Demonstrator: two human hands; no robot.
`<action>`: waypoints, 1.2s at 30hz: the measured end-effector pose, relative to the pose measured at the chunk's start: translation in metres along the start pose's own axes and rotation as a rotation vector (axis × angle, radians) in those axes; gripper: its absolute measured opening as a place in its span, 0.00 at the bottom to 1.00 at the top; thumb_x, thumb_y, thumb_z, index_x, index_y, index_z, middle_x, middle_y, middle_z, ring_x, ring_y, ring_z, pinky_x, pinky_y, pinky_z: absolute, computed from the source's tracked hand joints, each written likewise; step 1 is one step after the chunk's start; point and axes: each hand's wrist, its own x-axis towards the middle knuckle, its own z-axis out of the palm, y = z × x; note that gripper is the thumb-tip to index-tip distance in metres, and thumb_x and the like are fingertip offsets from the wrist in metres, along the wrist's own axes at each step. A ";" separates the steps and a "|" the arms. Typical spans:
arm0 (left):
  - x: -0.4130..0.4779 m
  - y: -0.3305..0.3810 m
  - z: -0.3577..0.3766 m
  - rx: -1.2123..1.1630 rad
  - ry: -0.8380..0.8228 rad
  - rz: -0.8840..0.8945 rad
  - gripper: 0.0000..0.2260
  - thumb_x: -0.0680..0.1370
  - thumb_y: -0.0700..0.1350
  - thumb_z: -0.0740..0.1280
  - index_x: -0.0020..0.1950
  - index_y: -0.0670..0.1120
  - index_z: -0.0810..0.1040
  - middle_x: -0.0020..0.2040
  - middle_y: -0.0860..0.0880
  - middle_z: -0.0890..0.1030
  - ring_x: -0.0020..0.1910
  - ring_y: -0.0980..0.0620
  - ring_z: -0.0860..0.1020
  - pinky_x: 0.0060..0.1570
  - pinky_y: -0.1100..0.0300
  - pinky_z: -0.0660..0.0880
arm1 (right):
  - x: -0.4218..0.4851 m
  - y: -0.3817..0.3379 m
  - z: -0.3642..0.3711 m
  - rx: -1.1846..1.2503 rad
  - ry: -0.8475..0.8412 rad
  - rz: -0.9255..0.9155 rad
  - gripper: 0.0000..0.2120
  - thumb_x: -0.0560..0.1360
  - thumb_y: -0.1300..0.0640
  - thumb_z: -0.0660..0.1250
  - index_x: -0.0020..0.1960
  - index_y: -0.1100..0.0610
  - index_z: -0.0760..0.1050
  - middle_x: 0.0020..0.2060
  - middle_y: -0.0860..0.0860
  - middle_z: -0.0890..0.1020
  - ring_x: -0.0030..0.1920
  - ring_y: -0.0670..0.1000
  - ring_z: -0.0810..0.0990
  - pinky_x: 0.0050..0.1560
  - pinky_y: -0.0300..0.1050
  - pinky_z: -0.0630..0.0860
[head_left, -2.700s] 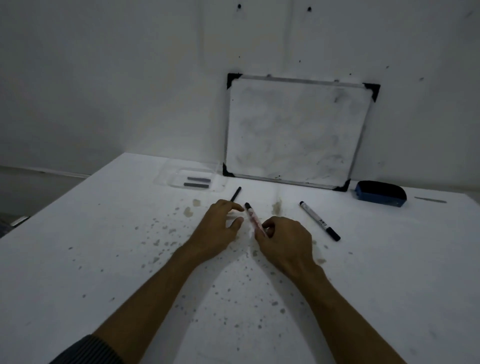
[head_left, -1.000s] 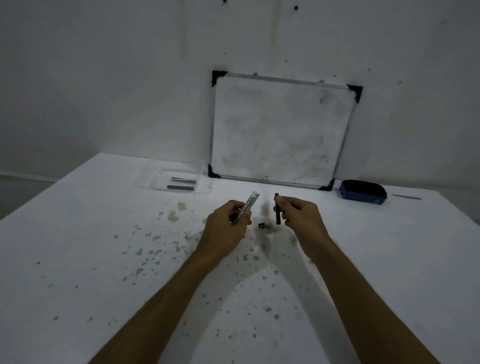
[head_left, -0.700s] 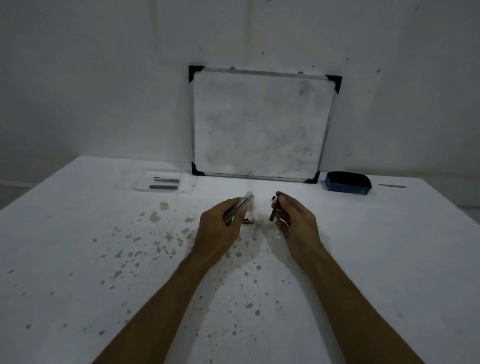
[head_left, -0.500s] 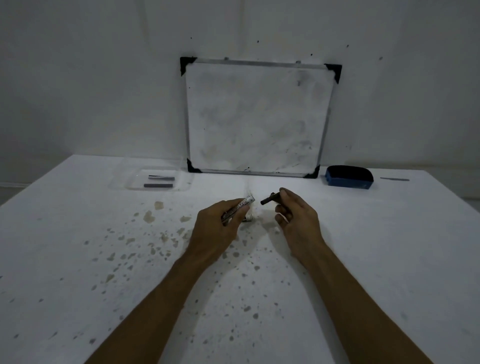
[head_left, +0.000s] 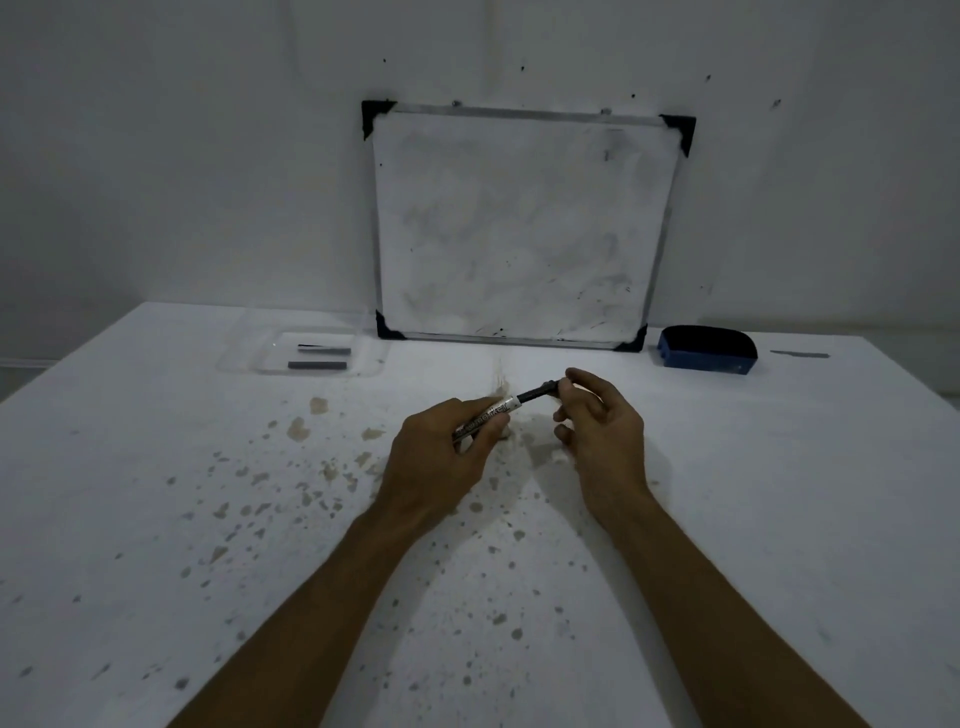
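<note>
Centre of frame: the left hand (head_left: 441, 457) is gripping a white, black-lettered plastic marker barrel (head_left: 485, 417), with fingers and thumb curled round its lower length. The marker barrel is slanting up toward the right, and its upper end is projecting clear of the fingers. A slender black cylindrical piece (head_left: 535, 393) is meeting that projecting end, in line with it; whether it is seated inside cannot be told. The right hand (head_left: 605, 436) is pinching the far end of the slender black cylindrical piece between thumb and forefinger. Its remaining fingers are curling loosely beneath and holding nothing. Both items are hanging just above the white, brown-spotted table (head_left: 156, 519), between the two hands.

Upper centre: a smudged white rectangular whiteboard with black corners (head_left: 519, 223) is leaning against the wall. To its right, a dark blue board eraser (head_left: 706, 356) is sitting on the table. Toward the upper left of the hands, a clear plastic tray (head_left: 249, 358) is holding two dark grey sticks (head_left: 317, 366).
</note>
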 end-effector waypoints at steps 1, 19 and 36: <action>0.000 0.000 -0.001 0.036 -0.003 0.005 0.12 0.81 0.55 0.69 0.63 0.55 0.84 0.42 0.58 0.84 0.38 0.58 0.81 0.39 0.53 0.81 | -0.002 0.000 0.001 -0.080 -0.035 -0.065 0.11 0.79 0.55 0.71 0.60 0.53 0.81 0.44 0.51 0.87 0.39 0.47 0.82 0.45 0.44 0.81; 0.004 -0.012 -0.013 0.317 0.114 -0.091 0.16 0.82 0.60 0.64 0.60 0.54 0.85 0.47 0.54 0.88 0.45 0.52 0.85 0.45 0.55 0.81 | -0.010 0.017 0.014 -0.961 -0.398 -0.420 0.16 0.81 0.51 0.67 0.66 0.55 0.80 0.57 0.50 0.78 0.48 0.42 0.75 0.48 0.21 0.66; 0.005 0.011 -0.008 -0.238 -0.225 -0.260 0.15 0.83 0.56 0.63 0.61 0.52 0.84 0.35 0.48 0.85 0.26 0.58 0.78 0.29 0.69 0.73 | -0.003 -0.010 0.001 0.061 -0.261 0.083 0.11 0.79 0.58 0.71 0.60 0.54 0.83 0.45 0.49 0.86 0.40 0.50 0.77 0.46 0.48 0.73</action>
